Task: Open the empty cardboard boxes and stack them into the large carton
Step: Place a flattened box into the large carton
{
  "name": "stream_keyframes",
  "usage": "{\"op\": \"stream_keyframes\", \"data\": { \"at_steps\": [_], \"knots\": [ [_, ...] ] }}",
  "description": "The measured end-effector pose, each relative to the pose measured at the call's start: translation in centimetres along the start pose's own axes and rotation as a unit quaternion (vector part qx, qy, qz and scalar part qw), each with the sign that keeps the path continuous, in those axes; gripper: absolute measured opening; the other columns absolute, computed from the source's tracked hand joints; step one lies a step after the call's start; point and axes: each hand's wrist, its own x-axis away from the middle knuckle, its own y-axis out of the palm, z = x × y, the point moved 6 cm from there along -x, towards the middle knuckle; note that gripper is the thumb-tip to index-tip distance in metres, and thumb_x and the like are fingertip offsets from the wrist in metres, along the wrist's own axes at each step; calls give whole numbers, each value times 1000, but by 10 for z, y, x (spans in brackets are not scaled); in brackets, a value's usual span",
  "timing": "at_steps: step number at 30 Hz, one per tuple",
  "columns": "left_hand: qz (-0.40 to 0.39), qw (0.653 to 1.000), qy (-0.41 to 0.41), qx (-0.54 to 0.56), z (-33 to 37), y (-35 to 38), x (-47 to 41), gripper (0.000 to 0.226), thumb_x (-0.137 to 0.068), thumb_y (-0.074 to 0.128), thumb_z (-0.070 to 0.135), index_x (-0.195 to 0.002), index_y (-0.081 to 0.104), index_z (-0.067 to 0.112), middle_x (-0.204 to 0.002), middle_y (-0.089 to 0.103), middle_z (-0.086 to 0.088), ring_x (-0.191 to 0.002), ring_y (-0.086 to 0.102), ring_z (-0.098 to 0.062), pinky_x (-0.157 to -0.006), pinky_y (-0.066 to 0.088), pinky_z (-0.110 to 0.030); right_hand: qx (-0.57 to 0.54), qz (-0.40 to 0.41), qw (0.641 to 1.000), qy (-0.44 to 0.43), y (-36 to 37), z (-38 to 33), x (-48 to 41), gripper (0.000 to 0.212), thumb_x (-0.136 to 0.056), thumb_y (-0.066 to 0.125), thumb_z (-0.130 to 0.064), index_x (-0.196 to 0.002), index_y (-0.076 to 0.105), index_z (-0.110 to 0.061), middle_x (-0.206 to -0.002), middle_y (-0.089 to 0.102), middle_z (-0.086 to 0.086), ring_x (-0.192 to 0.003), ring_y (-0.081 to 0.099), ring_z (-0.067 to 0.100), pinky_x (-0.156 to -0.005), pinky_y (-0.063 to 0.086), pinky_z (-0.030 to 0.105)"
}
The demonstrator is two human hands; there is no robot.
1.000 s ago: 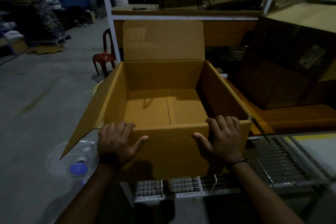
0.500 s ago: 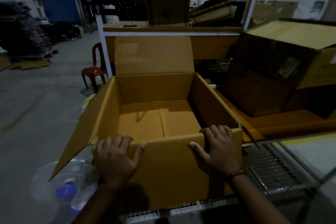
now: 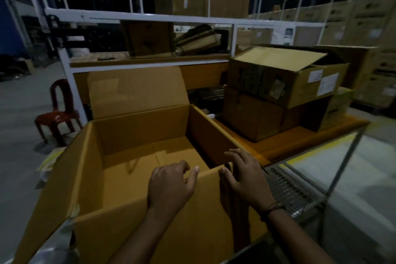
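Item: large carton (image 3: 128, 188), plain brown cardboard, top open, nothing seen inside.
Position: nearest the camera, low and centre in the head view; wire-mesh surface (image 3: 289, 188) is seen just beside its near right corner.
Flaps: back flap (image 3: 137, 92) is stood upright; left flap (image 3: 49, 195) is folded outward and down; bottom flaps are closed, with a seam seen along the middle of the floor.
Left hand (image 3: 171, 186): placed on the near wall's top edge, right of centre; fingers are curled over the rim into the carton, thumb laid along the rim. The rim is gripped.
Right hand (image 3: 246, 176): placed on the near right corner; thumb is set against the near wall, fingers laid over the right wall's rim. The corner is held.
Wristband (image 3: 272, 208): dark, worn on the right wrist.
Red chair (image 3: 57, 115): plastic, stood on the floor beyond the carton's far left corner.
White rack (image 3: 139, 17): metal frame behind the carton, cardboard stored on its shelves.
Orange platform (image 3: 300, 137): to the right of the carton; two brown boxes are stacked on it.
Upper stacked box (image 3: 278, 83): one flap raised, white labels on its side.
Boxes at far right (image 3: 364, 38): stacked in rows, well apart from the carton.
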Motion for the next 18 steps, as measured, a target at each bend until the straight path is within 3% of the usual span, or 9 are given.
{"op": "stream_keyframes", "data": {
  "at_steps": [5, 11, 18],
  "knots": [
    [-3, 997, 50, 51, 51, 9, -38, 36, -99, 54, 59, -101, 75, 29, -86, 71, 13, -79, 64, -6, -75, 42, -28, -3, 40, 998, 52, -41, 33, -18, 45, -98, 64, -44, -137, 59, -24, -141, 53, -1, -135, 45, 17, -110, 42, 41],
    [-2, 990, 106, 97, 115, 37, -102, 44, -100, 43, 64, -107, 70, 29, -86, 68, 14, -79, 60, -2, -86, 51, -35, -26, 90, 992, 84, -89, 90, -57, 40, -97, 67, -39, -134, 60, -26, -141, 53, 0, -136, 45, 19, -110, 44, 45],
    [-7, 985, 146, 96, 207, 90, -190, 44, -98, 48, 64, -114, 67, 28, -96, 71, 10, -89, 66, -12, -87, 50, -37, -22, 129, 985, 115, -140, 186, -107, 37, -96, 69, -35, -130, 62, -22, -138, 57, 4, -133, 48, 23, -108, 46, 46]
  ]
}}
